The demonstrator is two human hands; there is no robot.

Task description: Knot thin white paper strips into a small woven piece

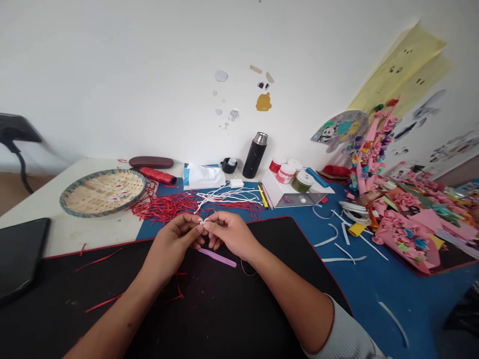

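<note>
My left hand (174,244) and my right hand (228,234) meet above the black desk mat (71,279). Their fingertips pinch a small white paper strip (201,223) from both sides, and the fingers hide most of it. Just below my right hand, a flat lilac stick (217,258) lies on the mat. Beyond my fingertips is a tangle of thin white strips (228,195), partly over a heap of red paper shreds (168,207). A few loose red strips (99,262) lie on the mat near my left forearm.
A woven bamboo tray (102,192) stands at the left, with a black tablet (20,254) nearer the edge. Along the wall are a black flask (254,155), a red thread spool (157,175) and paint jars (286,174). Pink paper crafts (407,224) pile up at the right.
</note>
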